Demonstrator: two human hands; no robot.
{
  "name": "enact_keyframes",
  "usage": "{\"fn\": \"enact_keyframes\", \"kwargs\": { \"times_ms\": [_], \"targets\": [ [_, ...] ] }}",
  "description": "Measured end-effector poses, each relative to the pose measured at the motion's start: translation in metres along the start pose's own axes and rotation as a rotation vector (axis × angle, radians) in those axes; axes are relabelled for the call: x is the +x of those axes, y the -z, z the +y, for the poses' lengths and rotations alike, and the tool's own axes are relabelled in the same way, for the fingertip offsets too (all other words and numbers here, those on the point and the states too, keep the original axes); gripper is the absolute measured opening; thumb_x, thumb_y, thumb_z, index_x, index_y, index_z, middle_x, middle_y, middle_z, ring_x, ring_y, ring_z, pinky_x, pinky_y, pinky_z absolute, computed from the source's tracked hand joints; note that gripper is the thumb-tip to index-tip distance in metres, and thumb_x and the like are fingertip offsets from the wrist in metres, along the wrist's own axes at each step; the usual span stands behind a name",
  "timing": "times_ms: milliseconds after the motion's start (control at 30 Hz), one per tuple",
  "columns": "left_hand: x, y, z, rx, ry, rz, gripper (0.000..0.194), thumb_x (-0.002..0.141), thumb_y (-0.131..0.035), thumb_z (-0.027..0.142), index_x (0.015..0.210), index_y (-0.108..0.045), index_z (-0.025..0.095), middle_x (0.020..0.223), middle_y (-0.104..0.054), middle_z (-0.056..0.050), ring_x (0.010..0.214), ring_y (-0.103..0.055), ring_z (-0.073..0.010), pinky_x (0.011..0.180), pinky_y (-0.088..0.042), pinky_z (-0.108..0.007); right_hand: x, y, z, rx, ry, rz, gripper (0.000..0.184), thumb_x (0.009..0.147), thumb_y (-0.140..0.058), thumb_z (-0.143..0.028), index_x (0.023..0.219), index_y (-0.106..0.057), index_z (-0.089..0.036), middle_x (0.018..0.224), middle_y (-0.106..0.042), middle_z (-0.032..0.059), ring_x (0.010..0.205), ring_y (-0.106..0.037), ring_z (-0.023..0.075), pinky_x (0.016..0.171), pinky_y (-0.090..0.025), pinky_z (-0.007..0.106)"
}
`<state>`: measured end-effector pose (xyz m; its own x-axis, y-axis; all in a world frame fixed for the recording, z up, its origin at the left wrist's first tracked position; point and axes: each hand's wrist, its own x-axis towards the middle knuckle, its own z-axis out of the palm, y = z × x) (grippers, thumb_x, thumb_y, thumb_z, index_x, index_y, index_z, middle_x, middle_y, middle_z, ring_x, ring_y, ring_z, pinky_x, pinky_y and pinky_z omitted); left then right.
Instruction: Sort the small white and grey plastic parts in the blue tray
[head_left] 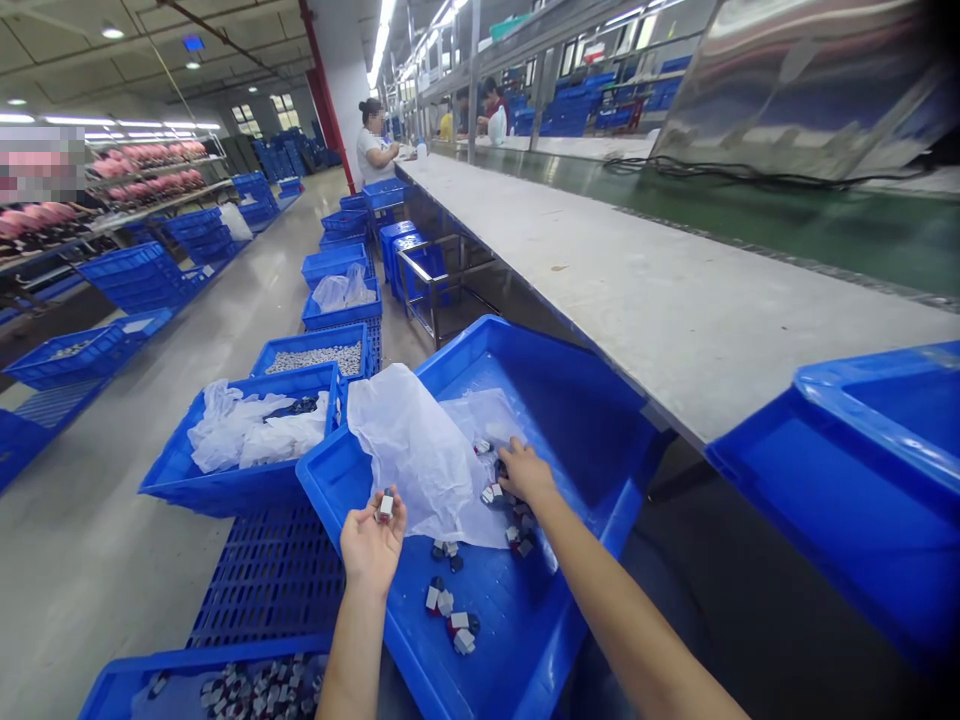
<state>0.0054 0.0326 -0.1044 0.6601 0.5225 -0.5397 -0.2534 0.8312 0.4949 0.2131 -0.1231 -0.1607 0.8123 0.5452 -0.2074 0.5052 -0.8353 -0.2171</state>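
Observation:
My left hand (pixel 372 545) is cupped palm up over the near left rim of a big blue plastic tray (pixel 570 400), with a small white and red part (pixel 385 506) pinched at its fingertips. My right hand (pixel 525 472) reaches into the tray, fingers curled down onto loose small parts (pixel 491 492) beside a crumpled clear plastic bag (pixel 420 450). More of the same small parts (pixel 450 610) lie scattered on the tray floor near me. What the right fingers hold, if anything, is hidden.
A long grey workbench (pixel 675 300) runs along the right, with another blue bin (pixel 877 480) at its near end. Several blue trays (pixel 240 470) line the floor to the left, one holding bags. A near tray (pixel 225 690) holds more parts. People work far down the line.

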Motion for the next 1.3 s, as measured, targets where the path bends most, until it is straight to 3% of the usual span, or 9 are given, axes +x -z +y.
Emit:
{"fn": "enact_keyframes", "kwargs": {
  "times_ms": [167, 367, 600, 833, 1000, 1133, 1200, 1300],
  "targets": [
    [-0.001, 0.0, -0.001, -0.07, 0.043, 0.004, 0.016, 0.08, -0.044, 0.028, 0.08, -0.052, 0.014, 0.085, -0.062, -0.007, 0.071, -0.061, -0.0123, 0.064, -0.054, -0.025, 0.003, -0.005, 0.0, 0.052, -0.047, -0.014, 0.049, 0.076, -0.059, -0.026, 0.122, -0.042, -0.021, 0.135, -0.028, 0.0094, 0.114, -0.037, 0.0291, 0.084, -0.043, 0.046],
    [0.003, 0.004, -0.007, -0.083, 0.015, 0.042, 0.014, 0.08, -0.045, 0.026, 0.083, -0.052, 0.015, 0.083, -0.062, -0.006, 0.069, -0.061, -0.0128, 0.064, -0.054, -0.026, 0.004, -0.009, 0.007, 0.299, -0.086, 0.066, 0.032, 0.077, -0.059, -0.024, 0.108, -0.052, -0.017, 0.123, -0.042, 0.0081, 0.105, -0.046, 0.0232, 0.084, -0.043, 0.043],
    [-0.002, 0.0, -0.003, -0.16, 0.065, 0.003, 0.017, 0.082, -0.042, 0.026, 0.085, -0.053, 0.014, 0.083, -0.061, -0.007, 0.073, -0.061, -0.0117, 0.068, -0.054, -0.024, 0.004, 0.012, 0.015, 0.872, -0.337, 0.279, 0.031, 0.082, -0.053, -0.03, 0.11, -0.05, -0.016, 0.107, -0.053, 0.0069, 0.084, -0.054, 0.015, 0.069, -0.049, 0.032],
    [-0.02, -0.023, -0.013, -0.192, 0.147, -0.057, 0.019, 0.082, -0.041, 0.029, 0.087, -0.053, 0.015, 0.087, -0.061, -0.008, 0.084, -0.061, -0.0137, 0.075, -0.053, -0.026, -0.021, 0.044, 0.008, 1.477, -0.477, 0.445, 0.037, 0.078, -0.048, -0.029, 0.113, -0.041, -0.019, 0.091, -0.058, 0.0039, 0.067, -0.057, 0.0113, 0.049, -0.045, 0.021],
    [-0.038, -0.051, -0.038, -0.137, 0.246, -0.079, 0.016, 0.08, -0.045, 0.028, 0.085, -0.053, 0.015, 0.084, -0.06, -0.008, 0.084, -0.061, -0.0163, 0.075, -0.053, -0.029, -0.068, 0.072, -0.034, 1.798, -0.255, 0.366, 0.037, 0.064, -0.051, -0.026, 0.1, -0.045, -0.024, 0.09, -0.061, 0.0015, 0.068, -0.058, 0.0114, 0.045, -0.041, 0.018],
    [-0.058, -0.076, -0.055, -0.137, 0.305, -0.155, 0.021, 0.079, -0.045, 0.031, 0.087, -0.056, 0.015, 0.078, -0.06, -0.007, 0.077, -0.061, -0.0161, 0.072, -0.052, -0.027, -0.116, 0.082, -0.082, 1.901, -0.039, 0.279, 0.035, 0.066, -0.049, -0.03, 0.1, -0.048, -0.024, 0.088, -0.062, 0.0011, 0.063, -0.055, 0.0115, 0.047, -0.043, 0.021],
    [-0.07, -0.085, -0.057, -0.157, 0.318, -0.191, 0.023, 0.08, -0.045, 0.031, 0.09, -0.058, 0.016, 0.08, -0.061, -0.006, 0.075, -0.061, -0.0141, 0.071, -0.051, -0.024, -0.137, 0.081, -0.1, 1.838, 0.044, 0.298, 0.031, 0.071, -0.05, -0.03, 0.101, -0.048, -0.024, 0.09, -0.063, 0.0013, 0.066, -0.057, 0.0123, 0.056, -0.047, 0.025],
    [-0.086, -0.092, -0.054, -0.165, 0.278, -0.188, 0.022, 0.078, -0.049, 0.03, 0.091, -0.06, 0.017, 0.084, -0.062, -0.004, 0.079, -0.061, -0.0125, 0.075, -0.049, -0.02, -0.159, 0.077, -0.114, 1.618, 0.133, 0.412, 0.026, 0.079, -0.05, -0.033, 0.103, -0.05, -0.023, 0.103, -0.062, 0.0043, 0.091, -0.058, 0.0178, 0.079, -0.047, 0.032]
  ]
}}
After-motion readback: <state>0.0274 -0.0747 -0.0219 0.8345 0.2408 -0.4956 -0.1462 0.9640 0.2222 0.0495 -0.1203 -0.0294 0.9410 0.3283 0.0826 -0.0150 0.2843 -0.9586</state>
